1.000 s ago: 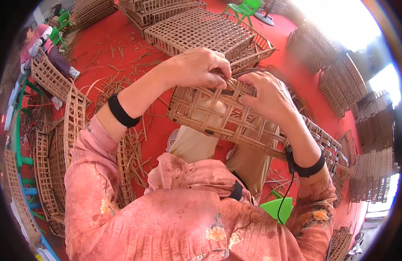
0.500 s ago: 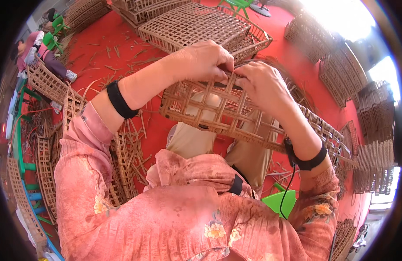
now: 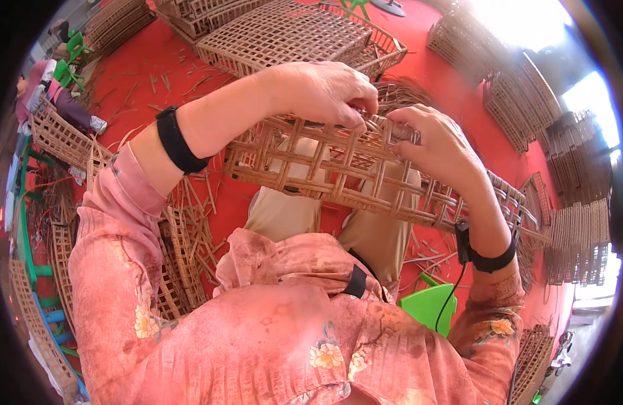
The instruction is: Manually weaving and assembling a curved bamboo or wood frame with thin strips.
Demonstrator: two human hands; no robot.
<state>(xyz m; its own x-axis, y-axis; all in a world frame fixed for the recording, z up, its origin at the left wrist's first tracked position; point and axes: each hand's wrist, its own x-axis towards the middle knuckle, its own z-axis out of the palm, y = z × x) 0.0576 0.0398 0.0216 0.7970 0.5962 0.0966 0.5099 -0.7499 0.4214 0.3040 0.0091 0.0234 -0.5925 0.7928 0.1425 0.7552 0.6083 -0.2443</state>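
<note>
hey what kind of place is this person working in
Probably a handcraft workshop for woven lattice baskets. Both hands, left hand and right hand, work on a lattice panel over the lap, loose strips litter the red floor, and finished baskets are stacked around.

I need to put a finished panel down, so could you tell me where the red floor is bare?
Barest floor lies beyond the right hand, between the large woven basket and the stacked panels. Left of the lattice panel, under the left hand, loose strips crowd it.
</note>
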